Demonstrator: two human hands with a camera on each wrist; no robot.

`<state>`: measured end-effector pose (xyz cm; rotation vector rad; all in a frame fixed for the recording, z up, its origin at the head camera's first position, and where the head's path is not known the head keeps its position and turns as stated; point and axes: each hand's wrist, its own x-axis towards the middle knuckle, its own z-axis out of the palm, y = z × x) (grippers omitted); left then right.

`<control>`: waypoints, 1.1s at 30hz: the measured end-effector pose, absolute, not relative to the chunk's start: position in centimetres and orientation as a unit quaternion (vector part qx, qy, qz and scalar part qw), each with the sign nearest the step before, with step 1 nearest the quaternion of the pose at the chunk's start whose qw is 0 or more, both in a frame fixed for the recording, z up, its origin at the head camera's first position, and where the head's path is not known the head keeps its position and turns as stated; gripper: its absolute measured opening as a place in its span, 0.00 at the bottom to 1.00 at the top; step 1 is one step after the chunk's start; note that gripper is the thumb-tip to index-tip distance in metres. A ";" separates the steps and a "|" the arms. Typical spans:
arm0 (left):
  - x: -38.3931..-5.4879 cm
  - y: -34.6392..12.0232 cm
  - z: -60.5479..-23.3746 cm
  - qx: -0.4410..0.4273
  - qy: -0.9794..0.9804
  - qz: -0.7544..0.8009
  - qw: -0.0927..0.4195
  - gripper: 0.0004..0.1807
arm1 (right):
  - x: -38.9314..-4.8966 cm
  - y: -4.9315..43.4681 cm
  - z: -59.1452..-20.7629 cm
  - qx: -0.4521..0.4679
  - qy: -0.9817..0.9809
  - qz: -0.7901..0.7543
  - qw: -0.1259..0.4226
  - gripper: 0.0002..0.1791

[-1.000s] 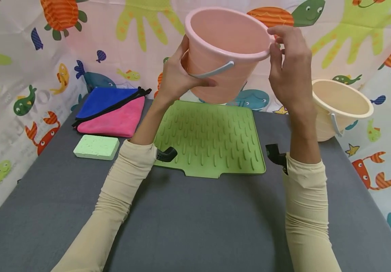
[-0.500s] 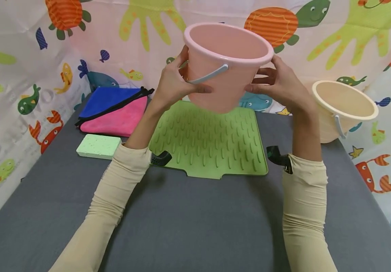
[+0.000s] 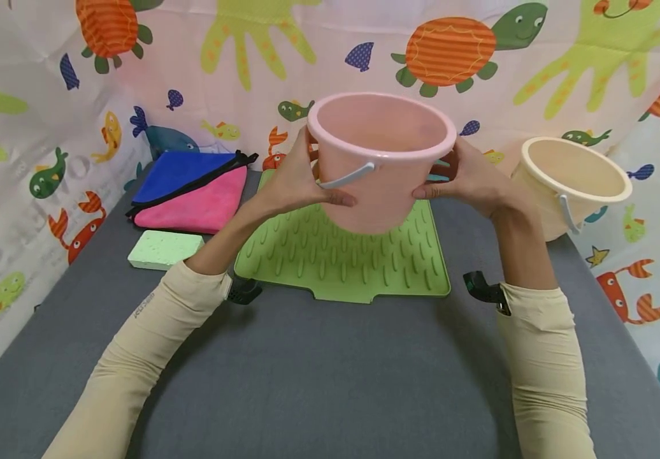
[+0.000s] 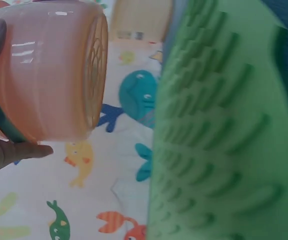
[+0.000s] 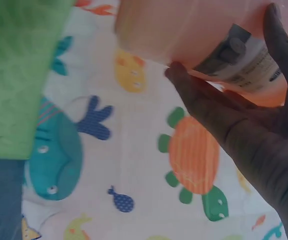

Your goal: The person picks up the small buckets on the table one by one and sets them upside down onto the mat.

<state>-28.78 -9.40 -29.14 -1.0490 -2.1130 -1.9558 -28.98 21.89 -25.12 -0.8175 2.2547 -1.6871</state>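
A pink bucket (image 3: 376, 185) is held upright between both hands, raised over the green ridged mat (image 3: 341, 268). On its left side my left hand (image 3: 295, 178) grips the wall, thumb across the front by the white handle (image 3: 348, 176). My right hand (image 3: 473, 175) holds the opposite wall, thumb in front and fingers behind. In the left wrist view the bucket's base (image 4: 95, 75) shows apart from the mat. A printed label (image 5: 239, 60) is on the bucket's side near the right fingers.
A cream bucket (image 3: 559, 191) stands at the back right, beside the right forearm. A blue and pink cloth (image 3: 198, 197) lies folded at the back left, with a pale green sponge (image 3: 164, 250) in front. A patterned curtain (image 3: 353, 25) surrounds the grey table (image 3: 330, 370).
The pink bucket has come down toward the mat. My right hand has shifted from the rim to the bucket's side. My left hand has kept its grip while lowering.
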 end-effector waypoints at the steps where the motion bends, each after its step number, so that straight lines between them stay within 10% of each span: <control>1: -28.5 -9.4 -29.4 -0.356 -0.684 -0.636 0.033 0.73 | -28.8 22.0 -25.5 -0.279 0.768 -0.567 0.104 0.55; 12: -27.3 -9.4 -30.3 -0.425 -0.693 -0.580 0.046 0.78 | -27.5 22.3 -28.3 -0.246 0.795 -0.541 0.125 0.50; 33: -25.6 -10.3 -30.8 -0.269 -0.786 -0.551 0.076 0.67 | -25.5 22.1 -28.3 -0.189 0.766 -0.605 0.105 0.46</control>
